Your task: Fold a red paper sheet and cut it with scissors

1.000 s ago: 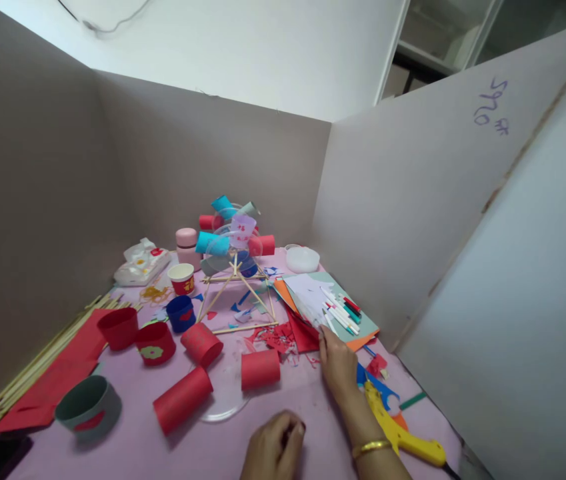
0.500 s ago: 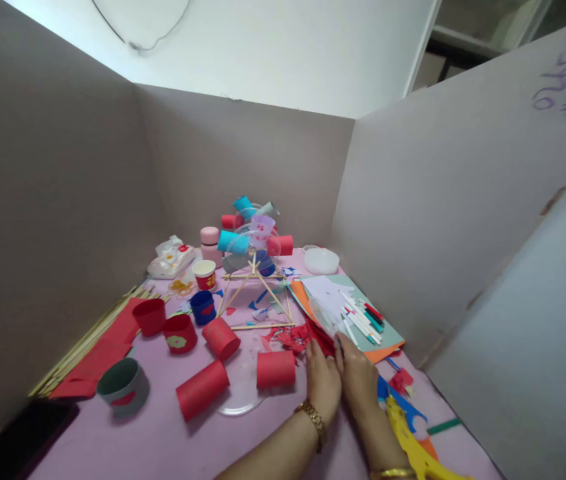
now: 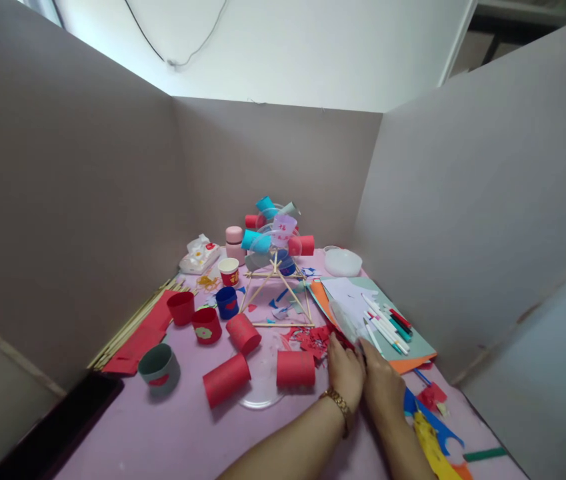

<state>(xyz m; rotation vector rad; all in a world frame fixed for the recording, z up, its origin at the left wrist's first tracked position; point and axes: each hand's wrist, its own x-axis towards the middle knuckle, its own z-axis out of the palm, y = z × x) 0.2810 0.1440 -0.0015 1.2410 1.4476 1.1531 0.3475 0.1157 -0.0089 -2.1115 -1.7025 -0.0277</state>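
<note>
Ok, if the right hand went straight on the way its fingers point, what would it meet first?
The right hand is at the near edge of the coloured paper stack; going on, it would probably slide over the sheets into the markers lying there. Depth is unclear.

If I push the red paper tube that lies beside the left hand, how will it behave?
The red paper tube lies on its side, so it would probably roll. It looks like thin, hollow rolled paper, so it is likely light and easily crushed. It rests partly on a clear plastic disc, which may let it slide.
</note>
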